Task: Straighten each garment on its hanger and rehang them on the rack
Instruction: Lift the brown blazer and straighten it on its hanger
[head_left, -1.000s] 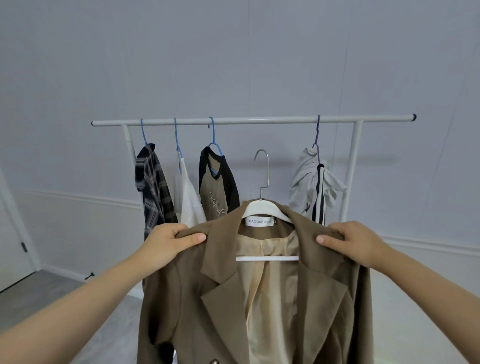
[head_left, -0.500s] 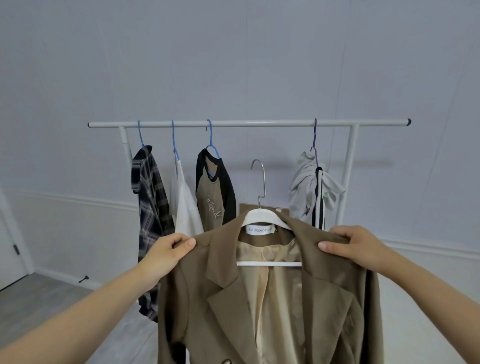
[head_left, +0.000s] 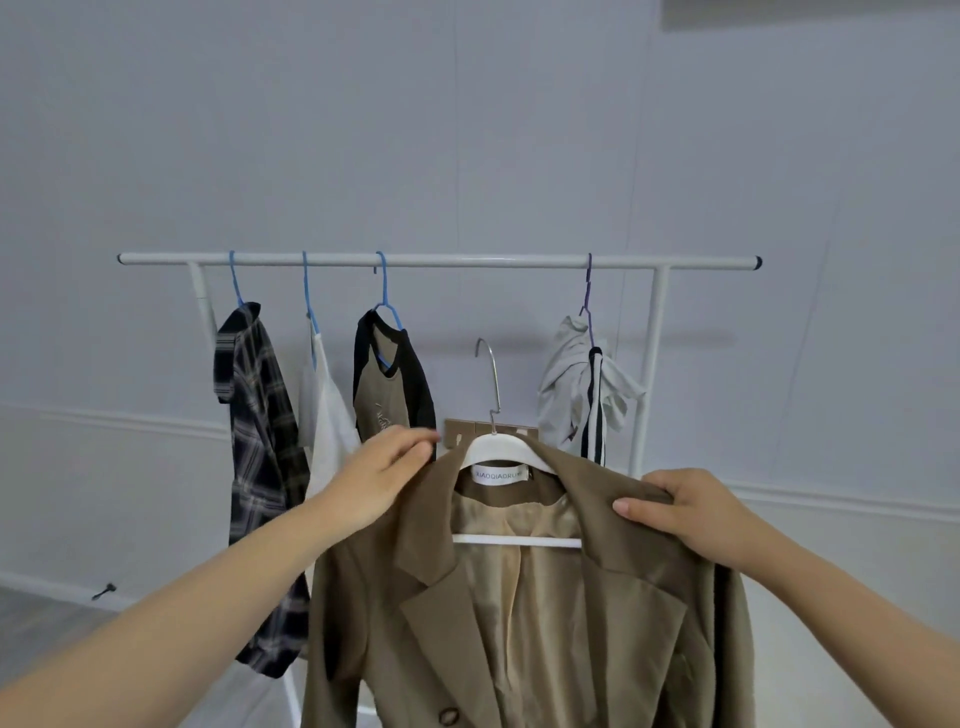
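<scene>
Now left hand shifted up to blazer collar, possibly touching

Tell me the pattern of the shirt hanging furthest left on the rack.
Dark plaid with pale stripes on the shirt, seen in the head view.

White rack: dark plaid shirt at left end, then white top, tan-and-black raglan tee; olive-brown blazer, white hanger in front.
</scene>
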